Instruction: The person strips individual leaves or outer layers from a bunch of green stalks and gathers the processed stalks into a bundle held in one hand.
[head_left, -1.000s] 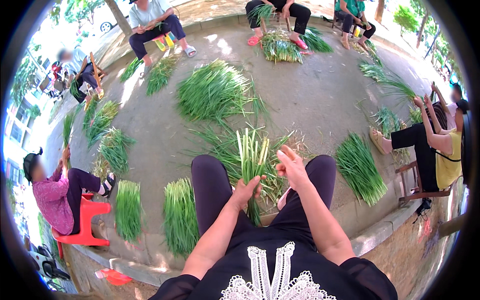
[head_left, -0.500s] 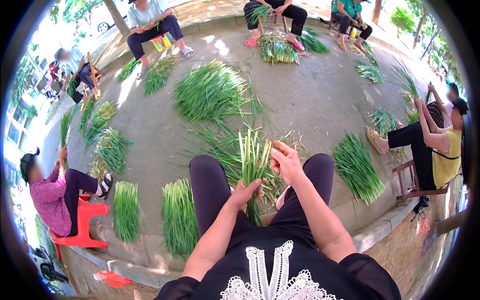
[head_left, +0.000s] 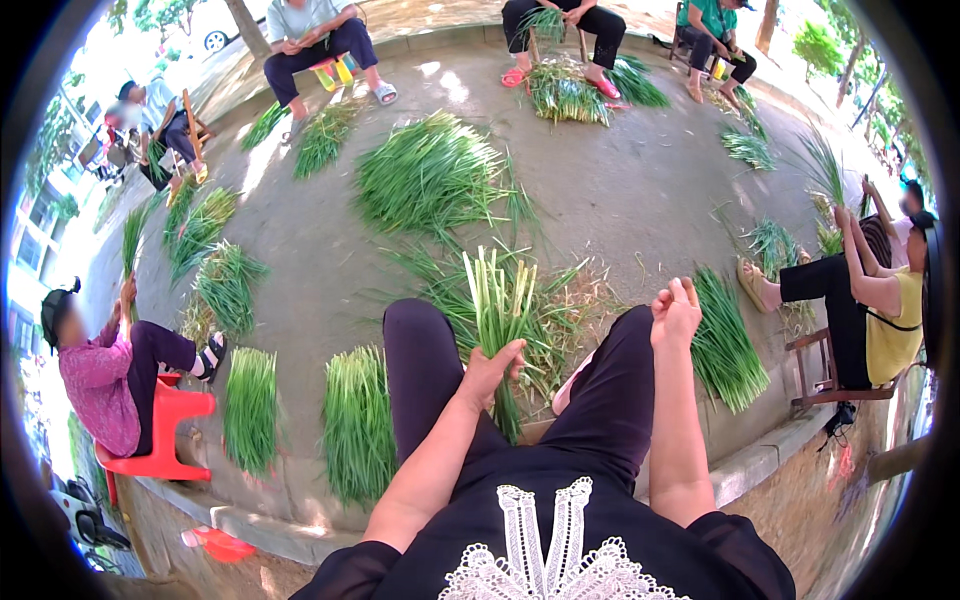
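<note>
My left hand (head_left: 490,376) is wrapped round an upright bundle of long, pale-topped green stalks (head_left: 497,305), between dark-trousered knees (head_left: 418,325). Right hand (head_left: 677,313) off to the side, fingers curled, contents unclear. Grey paved ground (head_left: 600,190) separates mounded green heap (head_left: 425,180) from flat green stalk pile (head_left: 728,350).

Stalks (head_left: 497,296) partly hidden behind left fingers (head_left: 506,353)
</note>
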